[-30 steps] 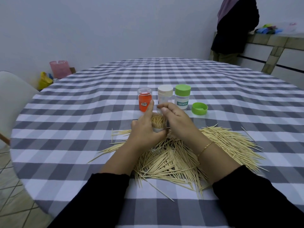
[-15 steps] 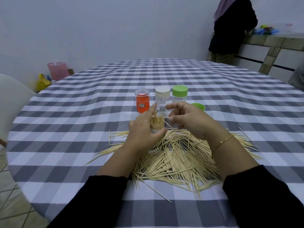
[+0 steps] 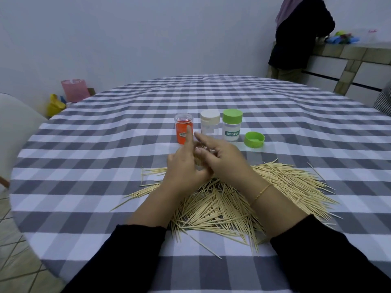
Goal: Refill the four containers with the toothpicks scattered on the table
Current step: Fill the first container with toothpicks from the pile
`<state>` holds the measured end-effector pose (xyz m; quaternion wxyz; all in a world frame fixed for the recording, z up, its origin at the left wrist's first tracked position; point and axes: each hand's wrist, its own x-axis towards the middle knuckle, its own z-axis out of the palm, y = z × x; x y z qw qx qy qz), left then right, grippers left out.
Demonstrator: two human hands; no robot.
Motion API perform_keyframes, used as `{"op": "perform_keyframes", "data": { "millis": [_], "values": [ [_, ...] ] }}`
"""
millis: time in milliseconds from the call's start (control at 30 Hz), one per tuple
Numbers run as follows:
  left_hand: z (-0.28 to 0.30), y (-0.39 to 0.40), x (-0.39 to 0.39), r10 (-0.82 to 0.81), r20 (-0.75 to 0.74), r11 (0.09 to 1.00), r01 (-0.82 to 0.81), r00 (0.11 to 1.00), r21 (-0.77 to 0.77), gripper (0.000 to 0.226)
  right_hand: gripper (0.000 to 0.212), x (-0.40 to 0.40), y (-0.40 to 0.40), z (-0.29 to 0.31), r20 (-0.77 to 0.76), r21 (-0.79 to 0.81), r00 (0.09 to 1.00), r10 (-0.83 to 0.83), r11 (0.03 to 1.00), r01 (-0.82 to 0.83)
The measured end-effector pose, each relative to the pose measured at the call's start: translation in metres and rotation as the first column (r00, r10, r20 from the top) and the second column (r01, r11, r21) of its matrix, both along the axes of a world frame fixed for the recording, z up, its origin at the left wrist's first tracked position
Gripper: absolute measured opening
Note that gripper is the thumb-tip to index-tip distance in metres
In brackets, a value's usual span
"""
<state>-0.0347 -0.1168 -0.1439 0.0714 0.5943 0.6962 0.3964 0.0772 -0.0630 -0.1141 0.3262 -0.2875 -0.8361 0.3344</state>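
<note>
My left hand grips a small clear container packed with toothpicks, its index finger pointing up. My right hand lies over the container's mouth with the fingers touching the top, so most of the container is hidden. A wide pile of loose toothpicks covers the checked tablecloth under both forearms. Behind the hands stand an orange container, a white-lidded container and a green-lidded container, all capped. A loose green lid lies to their right.
A white chair stands at the table's left edge. A pink bin and a yellow bag sit on the floor by the wall. A person stands at a tiled counter at the back right.
My right hand, which had lifted off to the right, has come back over the held container's mouth. My left hand keeps its grip, and the head has tipped slightly.
</note>
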Motion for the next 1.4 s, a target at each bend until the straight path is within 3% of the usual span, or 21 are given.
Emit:
{"op": "perform_keyframes", "data": {
  "millis": [100, 233, 367, 467, 533, 567, 633, 667, 733, 800, 933, 1033, 1167, 1300, 1400],
  "values": [
    [0.0, 0.0, -0.002, 0.032, 0.023, 0.999, -0.032, 0.999, -0.007, 0.107, 0.034, -0.005, -0.001, -0.008, 0.018, 0.197, 0.996, -0.083, 0.977, 0.078],
    [-0.001, 0.002, -0.002, 0.033, 0.044, 0.999, -0.032, 0.998, -0.004, 0.103, 0.036, 0.0, 0.004, -0.006, 0.121, 0.253, 0.992, -0.045, 0.967, 0.013],
    [-0.002, 0.003, -0.005, 0.023, 0.048, 1.0, -0.023, 0.999, -0.012, 0.102, 0.048, 0.006, 0.006, -0.001, 0.356, 0.14, 0.933, 0.048, 0.985, -0.104],
    [-0.003, 0.002, -0.005, 0.032, 0.032, 0.999, -0.032, 0.999, 0.006, 0.1, 0.043, 0.014, 0.004, 0.01, 0.199, -0.065, 0.969, 0.144, 0.989, -0.134],
    [-0.003, 0.002, -0.006, 0.049, 0.01, 0.999, -0.049, 0.999, 0.019, 0.096, 0.042, 0.023, 0.007, 0.018, 0.114, -0.161, 0.99, 0.081, 0.985, -0.062],
    [-0.003, 0.002, -0.006, 0.055, 0.005, 0.998, -0.055, 0.998, 0.016, 0.095, 0.042, 0.028, 0.012, 0.02, 0.149, -0.152, 0.989, 0.012, 0.988, 0.011],
    [-0.003, 0.002, -0.006, 0.057, 0.0, 0.998, -0.057, 0.998, 0.006, 0.093, 0.038, 0.04, 0.023, 0.021, 0.379, -0.039, 0.915, -0.14, 0.985, 0.167],
    [-0.003, 0.002, -0.006, 0.059, -0.009, 0.998, -0.059, 0.998, -0.001, 0.092, 0.035, 0.044, 0.027, 0.02, 0.532, 0.028, 0.826, -0.183, 0.98, 0.199],
    [-0.002, 0.001, -0.006, 0.069, -0.024, 0.997, -0.07, 0.997, -0.017, 0.091, 0.034, 0.048, 0.03, 0.017, 0.759, 0.063, 0.63, -0.164, 0.982, 0.179],
    [0.0, 0.0, -0.005, 0.068, -0.028, 0.997, -0.069, 0.997, -0.024, 0.09, 0.039, 0.048, 0.027, 0.017, 0.84, 0.029, 0.533, -0.096, 0.991, 0.132],
    [0.0, 0.0, -0.005, 0.07, -0.029, 0.997, -0.071, 0.997, -0.03, 0.09, 0.052, 0.042, 0.022, 0.015, 0.868, 0.1, 0.481, -0.127, 0.992, 0.082],
    [0.0, 0.0, -0.005, 0.067, -0.025, 0.997, -0.068, 0.997, -0.026, 0.09, 0.042, 0.034, 0.021, 0.006, 0.872, 0.211, 0.441, -0.212, 0.976, 0.052],
    [0.0, 0.001, -0.005, 0.068, -0.025, 0.997, -0.069, 0.997, -0.026, 0.09, 0.031, 0.026, 0.02, -0.004, 0.833, 0.303, 0.469, -0.294, 0.951, 0.058],
    [0.0, 0.0, -0.005, 0.067, -0.019, 0.998, -0.067, 0.998, -0.018, 0.091, 0.026, 0.023, 0.018, -0.011, 0.717, 0.461, 0.553, -0.425, 0.884, 0.081],
    [0.0, 0.0, -0.005, 0.068, -0.025, 0.997, -0.068, 0.997, -0.021, 0.091, 0.026, 0.023, 0.016, -0.011, 0.7, 0.478, 0.561, -0.443, 0.874, 0.094]
  ]
}}
